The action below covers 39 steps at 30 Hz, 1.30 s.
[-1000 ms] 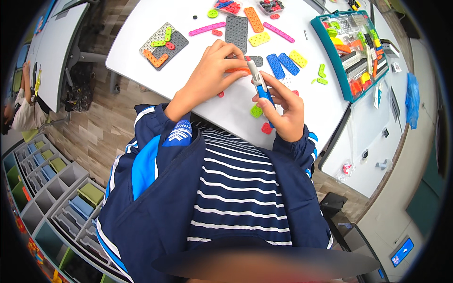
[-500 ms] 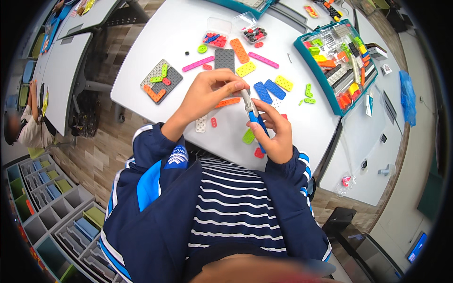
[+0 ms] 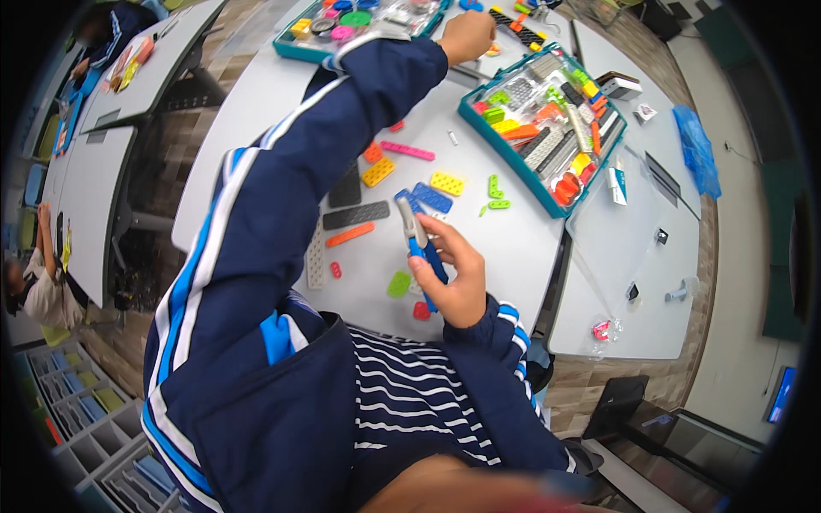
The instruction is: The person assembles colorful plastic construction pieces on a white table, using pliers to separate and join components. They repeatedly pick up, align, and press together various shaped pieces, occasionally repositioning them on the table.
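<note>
My right hand (image 3: 457, 269) is closed around pliers with blue handles and grey jaws (image 3: 412, 224), held above the near part of the table with the jaws pointing away from me. My left arm stretches across to the far side. There my left hand (image 3: 466, 38) is curled, its fingertips hidden, near a black and orange beam (image 3: 517, 30) and the open parts cases. Below the pliers' jaws lie blue plates (image 3: 433, 197). A yellow plate (image 3: 447, 183), an orange strip (image 3: 351, 233), a dark grey strip (image 3: 356, 215) and a lime green plate (image 3: 398, 284) lie around them.
A teal-edged case (image 3: 554, 205) of mixed building parts lies to the right; another case (image 3: 299, 53) stands at the far left. My left sleeve (image 3: 274, 179) covers part of the table. A blue plastic bag (image 3: 697, 154) lies farther right. People sit at another table on the left.
My left hand has left the pliers' jaws and swung far forward across the table. My right hand still grips the pliers. The view has shifted, and my left sleeve now hides the grey plate with pieces.
</note>
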Motion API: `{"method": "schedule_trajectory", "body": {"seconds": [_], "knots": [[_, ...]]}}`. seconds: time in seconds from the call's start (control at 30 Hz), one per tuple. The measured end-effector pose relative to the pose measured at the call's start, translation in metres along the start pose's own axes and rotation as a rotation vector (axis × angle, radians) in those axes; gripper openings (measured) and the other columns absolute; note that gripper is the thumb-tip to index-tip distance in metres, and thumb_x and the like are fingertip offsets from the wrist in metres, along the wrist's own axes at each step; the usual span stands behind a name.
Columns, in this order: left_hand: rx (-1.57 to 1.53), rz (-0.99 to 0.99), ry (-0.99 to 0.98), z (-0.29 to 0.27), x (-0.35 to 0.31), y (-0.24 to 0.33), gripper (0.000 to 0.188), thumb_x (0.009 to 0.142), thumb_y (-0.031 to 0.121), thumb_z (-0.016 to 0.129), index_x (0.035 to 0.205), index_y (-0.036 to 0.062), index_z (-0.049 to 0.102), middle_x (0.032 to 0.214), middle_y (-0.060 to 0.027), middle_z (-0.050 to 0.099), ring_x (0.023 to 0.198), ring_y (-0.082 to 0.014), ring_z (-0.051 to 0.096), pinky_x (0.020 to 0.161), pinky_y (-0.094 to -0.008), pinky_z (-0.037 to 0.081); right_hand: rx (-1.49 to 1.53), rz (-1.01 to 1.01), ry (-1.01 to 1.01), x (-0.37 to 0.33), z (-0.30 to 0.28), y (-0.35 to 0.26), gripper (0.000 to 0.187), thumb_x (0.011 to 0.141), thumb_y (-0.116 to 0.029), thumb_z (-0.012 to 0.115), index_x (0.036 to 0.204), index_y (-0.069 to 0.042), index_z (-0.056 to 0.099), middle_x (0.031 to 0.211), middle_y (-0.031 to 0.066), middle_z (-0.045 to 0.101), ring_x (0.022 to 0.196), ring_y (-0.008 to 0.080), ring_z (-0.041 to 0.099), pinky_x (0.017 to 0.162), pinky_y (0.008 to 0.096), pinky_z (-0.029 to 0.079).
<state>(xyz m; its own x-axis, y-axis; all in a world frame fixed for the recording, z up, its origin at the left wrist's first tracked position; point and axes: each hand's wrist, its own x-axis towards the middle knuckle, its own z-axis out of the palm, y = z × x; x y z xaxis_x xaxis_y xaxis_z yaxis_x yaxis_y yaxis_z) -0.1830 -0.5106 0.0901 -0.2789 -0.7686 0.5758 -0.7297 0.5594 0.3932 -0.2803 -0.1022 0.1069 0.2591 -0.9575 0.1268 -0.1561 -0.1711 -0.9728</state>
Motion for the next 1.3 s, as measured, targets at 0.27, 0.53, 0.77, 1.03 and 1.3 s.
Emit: {"method": "schedule_trajectory", "body": {"seconds": [0.27,0.53,0.77,1.03,1.3], "knots": [[0.258,0.006,0.027,0.06,0.033,-0.048,0.02,0.091,0.033,0.071,0.093,0.0162,0.082,0.084,-0.0139,0.076,0.081,-0.0329,0.075,0.071,-0.0471,0.059,0.059,-0.004,0.22,0.001,-0.021,0.002,0.055,0.088,-0.013,0.077,0.139,0.0,0.062,0.115,0.012,0.07,0.093,0.0167,0.067,0.083,0.0323,0.056],[0.132,0.235,-0.217,-0.105,-0.033,0.034,0.019,0.084,0.02,0.072,0.086,0.0026,0.08,0.08,-0.0209,0.075,0.072,-0.0381,0.073,0.068,-0.0459,0.058,-0.186,0.086,0.482,-0.008,-0.053,0.02,0.047,0.091,-0.015,0.077,0.134,0.0,0.066,0.113,0.0103,0.072,0.09,0.0142,0.066,0.078,0.0316,0.054],[0.069,0.012,-0.443,-0.26,-0.241,0.11,0.024,0.096,0.027,0.074,0.108,0.0076,0.079,0.09,-0.012,0.076,0.074,-0.0237,0.07,0.068,-0.0356,0.056,-0.713,0.201,0.519,-0.041,-0.07,0.051,0.052,0.084,-0.018,0.08,0.132,-0.003,0.067,0.119,0.0163,0.069,0.106,0.0303,0.067,0.087,0.0405,0.054],[-0.22,-0.52,-0.292,-0.287,-0.403,0.115,0.057,0.087,0.02,0.083,0.14,0.0098,0.063,0.114,-0.0099,0.069,0.089,-0.0205,0.068,0.076,-0.0344,0.055,-0.975,0.007,0.529,-0.045,-0.056,0.078,0.053,0.083,-0.021,0.081,0.131,-0.004,0.066,0.128,0.0181,0.062,0.119,0.0378,0.056,0.104,0.049,0.044],[0.038,-0.195,-0.166,-0.243,-0.451,0.117,0.075,0.089,0.032,0.079,0.157,0.017,0.05,0.165,-0.0128,0.04,0.153,-0.0343,0.035,0.124,-0.0486,0.031,-0.856,-0.312,0.046,-0.082,0.012,0.033,0.057,0.087,-0.019,0.08,0.14,-0.007,0.063,0.149,0.0161,0.056,0.14,0.037,0.051,0.117,0.0499,0.036]]}}
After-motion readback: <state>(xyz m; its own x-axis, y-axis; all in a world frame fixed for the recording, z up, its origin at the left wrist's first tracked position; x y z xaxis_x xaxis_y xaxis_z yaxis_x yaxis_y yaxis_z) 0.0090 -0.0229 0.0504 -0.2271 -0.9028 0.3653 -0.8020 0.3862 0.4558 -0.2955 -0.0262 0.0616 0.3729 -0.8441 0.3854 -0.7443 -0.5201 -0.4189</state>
